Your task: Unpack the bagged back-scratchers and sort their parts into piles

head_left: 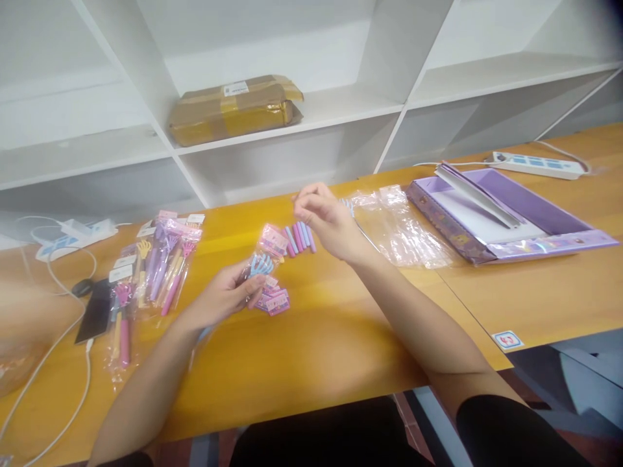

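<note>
My left hand [221, 295] is closed on a small clear packet of blue hand-shaped toys [261, 264] with a pink header, held just above the wooden table [316, 350]. My right hand [325, 217] hovers higher, fingers curled in a pinch near its fingertips; what it pinches is too small to make out. Below it lie several short pink and blue sticks [299, 238] in a row. Small pink label cards [273, 299] rest under the left hand's packet.
Bagged hand-shaped toys [160, 266] lie at the left beside a black phone [95, 308] and white cables. Empty clear bags [399, 220] and a purple box [506, 217] lie right, a power strip [535, 163] behind. White shelves hold a brown parcel [236, 107].
</note>
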Demonstrator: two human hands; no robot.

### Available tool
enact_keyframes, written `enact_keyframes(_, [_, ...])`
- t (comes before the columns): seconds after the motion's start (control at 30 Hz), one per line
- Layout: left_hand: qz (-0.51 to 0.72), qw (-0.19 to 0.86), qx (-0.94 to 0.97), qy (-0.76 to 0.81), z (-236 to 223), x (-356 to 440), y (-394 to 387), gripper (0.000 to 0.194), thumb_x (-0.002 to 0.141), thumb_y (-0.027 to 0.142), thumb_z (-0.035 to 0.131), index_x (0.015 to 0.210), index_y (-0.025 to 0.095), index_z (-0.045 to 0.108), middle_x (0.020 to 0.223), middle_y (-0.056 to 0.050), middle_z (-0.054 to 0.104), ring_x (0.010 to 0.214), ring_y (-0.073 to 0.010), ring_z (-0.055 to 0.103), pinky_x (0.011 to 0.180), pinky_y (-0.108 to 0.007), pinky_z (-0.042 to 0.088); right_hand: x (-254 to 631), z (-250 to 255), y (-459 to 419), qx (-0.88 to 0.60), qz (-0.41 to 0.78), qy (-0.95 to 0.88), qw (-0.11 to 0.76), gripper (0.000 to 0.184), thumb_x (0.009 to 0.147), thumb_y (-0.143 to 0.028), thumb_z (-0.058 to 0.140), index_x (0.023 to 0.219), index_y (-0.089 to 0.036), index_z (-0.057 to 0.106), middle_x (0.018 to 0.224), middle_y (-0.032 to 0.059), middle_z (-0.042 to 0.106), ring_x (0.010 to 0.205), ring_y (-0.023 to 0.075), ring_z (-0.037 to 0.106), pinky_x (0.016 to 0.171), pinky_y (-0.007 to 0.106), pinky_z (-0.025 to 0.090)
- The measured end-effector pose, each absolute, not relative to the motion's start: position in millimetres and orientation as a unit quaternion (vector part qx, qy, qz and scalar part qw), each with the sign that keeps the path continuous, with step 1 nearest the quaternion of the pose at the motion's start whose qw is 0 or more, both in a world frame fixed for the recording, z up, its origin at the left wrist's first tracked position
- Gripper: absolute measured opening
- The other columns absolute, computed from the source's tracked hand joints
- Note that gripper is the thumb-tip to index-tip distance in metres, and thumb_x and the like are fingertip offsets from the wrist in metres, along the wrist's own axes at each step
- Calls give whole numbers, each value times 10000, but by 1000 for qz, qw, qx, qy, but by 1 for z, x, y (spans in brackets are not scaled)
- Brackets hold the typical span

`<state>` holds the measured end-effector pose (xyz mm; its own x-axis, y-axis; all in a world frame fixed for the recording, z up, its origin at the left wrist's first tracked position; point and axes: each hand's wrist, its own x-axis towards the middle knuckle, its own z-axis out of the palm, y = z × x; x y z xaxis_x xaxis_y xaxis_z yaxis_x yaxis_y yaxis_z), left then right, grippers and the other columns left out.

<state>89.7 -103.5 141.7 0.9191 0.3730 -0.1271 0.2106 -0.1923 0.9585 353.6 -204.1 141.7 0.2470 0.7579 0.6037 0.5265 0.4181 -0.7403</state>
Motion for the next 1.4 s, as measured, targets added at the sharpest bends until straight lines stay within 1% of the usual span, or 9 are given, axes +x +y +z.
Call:
enact_keyframes(0.17, [65, 595, 777, 196, 145, 89, -99, 436, 1056, 597, 615, 878, 201, 577, 633, 40, 552, 452, -60, 348, 419, -202, 243, 348, 141, -207, -506, 167, -668, 519, 206, 1039, -369, 712, 900, -225, 662, 1138, 61, 573, 1090, 213, 616, 1039, 432, 547])
enact_keyframes(0.3, [70, 604, 770, 194, 143, 91, -102, 442, 1050, 603, 622, 876, 200, 575, 638, 44, 546, 455, -58, 338, 427, -205, 246, 329, 137, -210, -524, 7, -683, 510, 332, 929, -324, 850, 1014, -253, 537, 1224, 85, 537, 1233, 265, 581, 1088, 481, 529])
enact_keyframes(0.47, [74, 623, 754, 195, 143, 91, -107, 459, 1047, 601, 628, 839, 204, 529, 639, 46, 534, 465, -56, 325, 434, -208, 228, 325, 123, -202, -525, -138, -693, 473, 217, 1022, -214, 682, 1123, -267, 497, 1292, 128, 548, 1286, 302, 562, 1038, 513, 555])
enact_keyframes(0.57, [68, 628, 751, 191, 141, 89, -108, 443, 1050, 597, 626, 864, 205, 537, 655, 45, 540, 478, -58, 330, 439, -207, 227, 328, 120, -198, -511, -153, -681, 501, 145, 1039, -117, 579, 1083, -253, 550, 1281, 118, 542, 1253, 271, 586, 1037, 493, 563])
enact_keyframes(0.67, [59, 625, 755, 192, 141, 87, -108, 432, 1059, 592, 610, 878, 204, 556, 667, 42, 546, 478, -60, 325, 439, -212, 227, 330, 124, -199, -495, -98, -686, 525, 193, 1055, -88, 511, 999, -232, 629, 1288, 109, 519, 1270, 241, 598, 1053, 464, 571])
enact_keyframes(0.83, [58, 614, 766, 180, 143, 85, -108, 413, 1069, 566, 609, 875, 205, 563, 660, 46, 534, 482, -62, 341, 447, -213, 234, 335, 132, -202, -492, 92, -669, 549, 73, 1052, -235, 650, 1052, -243, 723, 1224, 81, 580, 1201, 223, 629, 1088, 478, 572])
enact_keyframes(0.97, [54, 607, 773, 179, 142, 84, -106, 408, 1076, 551, 607, 870, 202, 555, 662, 51, 527, 493, -60, 346, 461, -206, 247, 337, 134, -202, -451, 215, -636, 589, 97, 1026, -335, 726, 1040, -240, 739, 1224, 78, 585, 1102, 196, 631, 893, 363, 635])
enact_keyframes(1.1, [45, 599, 780, 171, 142, 83, -103, 396, 1082, 536, 604, 885, 194, 568, 681, 51, 531, 511, -59, 363, 476, -204, 260, 339, 136, -204, -430, 337, -589, 596, 155, 1006, -361, 763, 1000, -207, 746, 1211, 68, 587, 879, 130, 624, 638, 255, 566])
enact_keyframes(1.4, [13, 581, 800, 152, 142, 86, -98, 400, 1091, 527, 591, 892, 180, 588, 700, 47, 527, 553, -61, 383, 500, -201, 283, 341, 136, -202, -447, 410, -571, 553, 195, 1006, -364, 747, 945, -181, 777, 1177, 64, 600, 867, 122, 595, 632, 238, 509])
